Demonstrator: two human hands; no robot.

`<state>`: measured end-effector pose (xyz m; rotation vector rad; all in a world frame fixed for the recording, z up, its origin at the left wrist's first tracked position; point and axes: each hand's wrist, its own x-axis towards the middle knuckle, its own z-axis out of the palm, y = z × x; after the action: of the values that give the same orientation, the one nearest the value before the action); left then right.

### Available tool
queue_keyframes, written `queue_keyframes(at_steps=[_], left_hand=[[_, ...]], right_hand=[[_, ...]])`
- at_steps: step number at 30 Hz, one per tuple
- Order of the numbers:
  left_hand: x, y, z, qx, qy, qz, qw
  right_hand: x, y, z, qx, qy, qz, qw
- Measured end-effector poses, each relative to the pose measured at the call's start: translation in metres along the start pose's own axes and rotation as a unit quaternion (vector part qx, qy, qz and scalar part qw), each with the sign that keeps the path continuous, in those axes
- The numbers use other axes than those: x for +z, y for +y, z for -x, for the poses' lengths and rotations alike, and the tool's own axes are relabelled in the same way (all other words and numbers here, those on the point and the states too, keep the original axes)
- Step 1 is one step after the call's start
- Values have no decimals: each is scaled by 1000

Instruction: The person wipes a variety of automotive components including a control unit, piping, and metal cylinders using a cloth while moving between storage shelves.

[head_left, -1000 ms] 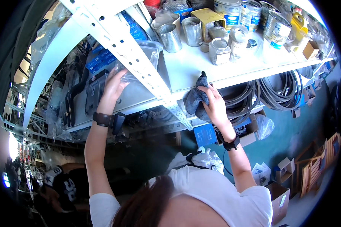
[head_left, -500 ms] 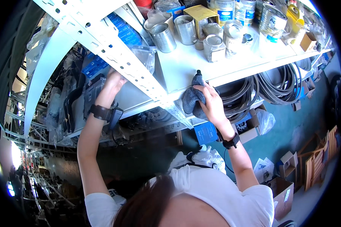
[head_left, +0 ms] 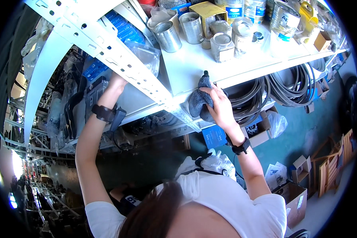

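A dark grey cloth (head_left: 197, 104) is bunched in my right hand (head_left: 219, 104), whose fingers are closed round it at the shelf's front edge. A small black tip pokes up from the top of the cloth. My left hand (head_left: 117, 83) reaches over the shelf on the left, and its fingers are hidden behind the white perforated post (head_left: 127, 65). Close to that hand lie a clear plastic bag (head_left: 147, 59), several blue boxes (head_left: 125, 28) and a dark flat case (head_left: 95, 95).
Open tin cans (head_left: 167, 37), jars (head_left: 222, 49) and a yellow box (head_left: 208, 12) stand on the white shelf (head_left: 186, 67). Black belts or hoses (head_left: 293, 87) hang in coils below its edge. Cardboard boxes (head_left: 293, 200) and wooden slats (head_left: 331, 166) rest on the green floor.
My left hand has slipped farther behind the post, hiding its fingers, and my left elbow has swung out leftward. My right hand keeps its grip on the cloth in nearly the same place.
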<state>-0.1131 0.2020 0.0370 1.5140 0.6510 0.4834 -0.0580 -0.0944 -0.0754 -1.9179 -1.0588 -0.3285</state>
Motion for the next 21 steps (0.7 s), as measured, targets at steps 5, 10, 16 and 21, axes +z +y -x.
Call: queue_keyframes(at_steps=[5, 10, 16, 21], left_hand=[[-7, -23, -20, 92, -47, -174, 979], [-26, -40, -40, 41, -56, -81, 994], [-30, -53, -58, 105, -94, -233, 962], [-27, -56, -64, 108, -110, -264, 952]], right_hand=[[0, 4, 1, 6, 4, 3, 1000], [3, -3, 1, 2, 1, -12, 1000], [2, -2, 1, 5, -3, -10, 1000], [2, 3, 1, 16, -2, -4, 1000]])
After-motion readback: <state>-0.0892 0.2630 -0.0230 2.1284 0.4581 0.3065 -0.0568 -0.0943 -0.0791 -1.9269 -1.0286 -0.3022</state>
